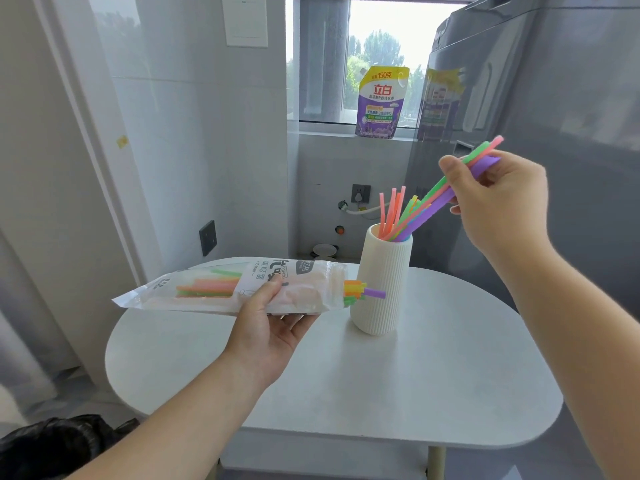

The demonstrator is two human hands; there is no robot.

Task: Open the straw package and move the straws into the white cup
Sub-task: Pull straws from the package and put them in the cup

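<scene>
A ribbed white cup (382,282) stands on the white table (381,382) and holds several coloured straws (391,213). My right hand (502,199) is above and to the right of the cup. It pinches a small bunch of green, pink and purple straws (446,192) whose lower ends reach into the cup's mouth. My left hand (273,323) holds the clear straw package (221,289) level over the table, left of the cup. The package's open end points at the cup, with orange, yellow, green and purple straw tips (362,292) sticking out.
A grey fridge (554,133) stands close behind my right hand. A detergent pouch (381,102) sits on the window sill behind the cup. A wall with sockets is on the left, and a black bag (59,441) lies on the floor at the lower left.
</scene>
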